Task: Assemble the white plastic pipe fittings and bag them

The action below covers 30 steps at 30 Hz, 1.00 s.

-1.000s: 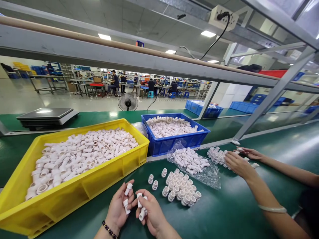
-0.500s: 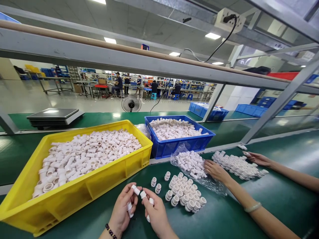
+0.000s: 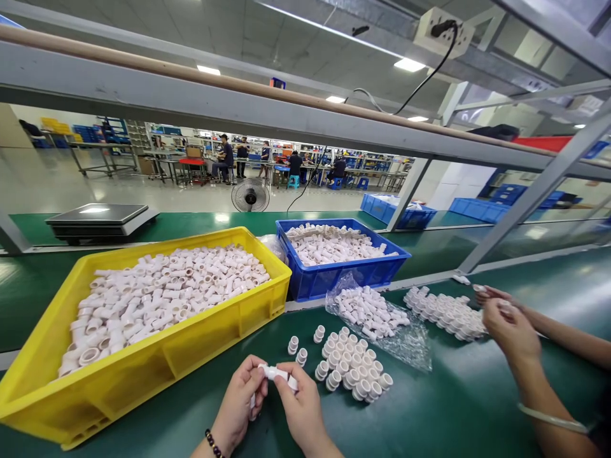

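Observation:
Just in front of me, my left hand (image 3: 239, 399) and my right hand (image 3: 301, 402) come together, both closed on white plastic pipe fittings (image 3: 273, 373). The fittings meet end to end between my fingertips. Another white piece shows partly under the left fingers, and one more lies within the right hand's grip. To the right of my hands, white fittings (image 3: 354, 364) stand upright in a tight cluster on the green table. Three more stand a little apart, the nearest being a single fitting (image 3: 301, 357).
A yellow bin (image 3: 167, 372) full of white fittings stands at left, a blue bin (image 3: 344, 280) behind. A plastic bag (image 3: 414, 346) of small fittings lies at right, near another group of fittings (image 3: 443, 313). A co-worker's hands (image 3: 513, 324) hold white pieces. A scale (image 3: 100, 219) sits behind.
My hands have drawn together, and the white fittings that were apart now meet. The co-worker's nearer hand has moved right from the bag to the other hand.

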Tool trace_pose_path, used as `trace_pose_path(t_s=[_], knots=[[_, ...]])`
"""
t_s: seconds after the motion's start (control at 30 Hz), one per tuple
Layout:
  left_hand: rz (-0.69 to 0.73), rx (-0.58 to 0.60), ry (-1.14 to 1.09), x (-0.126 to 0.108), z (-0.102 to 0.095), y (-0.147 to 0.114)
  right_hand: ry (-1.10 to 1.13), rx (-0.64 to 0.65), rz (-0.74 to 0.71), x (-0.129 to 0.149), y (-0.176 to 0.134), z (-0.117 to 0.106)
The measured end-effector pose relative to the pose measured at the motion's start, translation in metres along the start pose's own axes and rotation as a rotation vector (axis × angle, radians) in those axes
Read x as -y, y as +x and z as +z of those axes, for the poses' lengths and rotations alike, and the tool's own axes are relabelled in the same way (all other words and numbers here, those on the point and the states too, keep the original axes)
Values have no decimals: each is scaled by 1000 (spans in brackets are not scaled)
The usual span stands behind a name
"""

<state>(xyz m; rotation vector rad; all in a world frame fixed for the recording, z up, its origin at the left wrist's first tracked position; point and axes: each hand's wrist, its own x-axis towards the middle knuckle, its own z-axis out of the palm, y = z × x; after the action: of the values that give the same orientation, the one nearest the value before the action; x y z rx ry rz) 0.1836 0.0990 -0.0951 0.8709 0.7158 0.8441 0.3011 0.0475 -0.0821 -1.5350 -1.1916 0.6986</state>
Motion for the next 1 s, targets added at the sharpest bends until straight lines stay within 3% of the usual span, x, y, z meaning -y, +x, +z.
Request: trace_pose_path(t_s=[0.27,0.5,0.8,1.0], knots=[[-23,32,-40,-2,2,-2,33,-14,8,-2,2,2],[41,67,-143,-1,3,2,114,-58,-30,7,2,-3],[87,35,-62,-5,2,0,247,-39,39,7,3,-3],[-8,136,21,-7,2,-4,158,7,16,9,-1,-2]])
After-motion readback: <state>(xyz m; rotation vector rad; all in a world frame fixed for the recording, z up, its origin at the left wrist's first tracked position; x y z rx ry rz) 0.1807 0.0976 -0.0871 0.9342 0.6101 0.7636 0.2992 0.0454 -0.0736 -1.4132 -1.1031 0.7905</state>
